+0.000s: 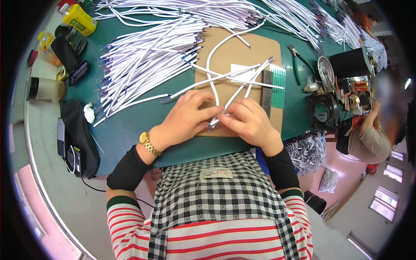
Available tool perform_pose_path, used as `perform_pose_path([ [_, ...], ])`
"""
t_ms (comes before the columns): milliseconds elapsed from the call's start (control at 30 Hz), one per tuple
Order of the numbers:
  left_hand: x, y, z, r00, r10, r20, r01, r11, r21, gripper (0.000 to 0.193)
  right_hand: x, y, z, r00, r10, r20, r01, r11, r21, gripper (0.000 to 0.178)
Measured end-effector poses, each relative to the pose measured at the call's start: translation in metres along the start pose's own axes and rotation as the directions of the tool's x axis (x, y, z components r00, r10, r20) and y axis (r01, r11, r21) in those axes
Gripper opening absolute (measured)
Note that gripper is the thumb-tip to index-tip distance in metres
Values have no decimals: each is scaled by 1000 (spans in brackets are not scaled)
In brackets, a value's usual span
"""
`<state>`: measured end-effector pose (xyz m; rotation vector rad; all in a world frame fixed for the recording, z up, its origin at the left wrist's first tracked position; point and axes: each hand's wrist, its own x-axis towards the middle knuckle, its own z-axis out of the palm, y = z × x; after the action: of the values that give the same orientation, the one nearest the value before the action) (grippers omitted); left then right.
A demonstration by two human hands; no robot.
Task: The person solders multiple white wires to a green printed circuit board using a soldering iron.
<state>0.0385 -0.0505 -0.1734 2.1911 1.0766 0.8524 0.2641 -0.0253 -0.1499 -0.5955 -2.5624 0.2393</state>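
Note:
Over a sheet of brown cardboard [271, 41], both my hands work close together on thin white cables. My left hand [190, 113] is closed, thumb and forefinger pinching a white cable [209, 56] that curves down from the far side. Close beside it, my right hand [250, 122] pinches another white cable [236, 93] running up to the right. Dark and blue wire tips show just below the fingertips; whether the two ends touch is hidden. Several more white cables cross in front of my hands, over a white paper [236, 69], a dark ruler-like bar [266, 89] and a green circuit-board panel [278, 97].
A large heap of white cables [143, 65] lies left, with more bundles [221, 13] along the far side. At right are green-handled pliers [296, 69], a metal dish [325, 69] and a black fan [323, 112]. Another person [372, 138] sits beyond. A black pouch [82, 138] lies left.

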Motion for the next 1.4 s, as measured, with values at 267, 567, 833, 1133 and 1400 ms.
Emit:
perform_pose_path([
  [267, 33, -2, -17, 910, 345, 228, -344, 938, -49, 20, -7, -17, -40, 997, 75, -11, -74, 995, 71, 39],
  [567, 47, 1, -8, 878, 58, 476, -114, 989, 89, 14, -30, -65, -64, 807, 551, 212, -557, 830, -33, 27],
  [833, 49, -2, 5, 900, 35, 435, 59, 978, -201, 15, -51, -44, -52, 836, 545, -59, -548, 827, -129, 30],
  [1133, 49, 6, -14, 884, -52, 465, 188, 950, -250, 17, -27, -34, -69, 967, 184, -176, -239, 898, -369, 19],
  [1400, 43, 5, -28, 825, 138, 548, 60, 943, -328, 19, -2, -38, -72, 995, 36, -89, -70, 911, -406, 19],
])
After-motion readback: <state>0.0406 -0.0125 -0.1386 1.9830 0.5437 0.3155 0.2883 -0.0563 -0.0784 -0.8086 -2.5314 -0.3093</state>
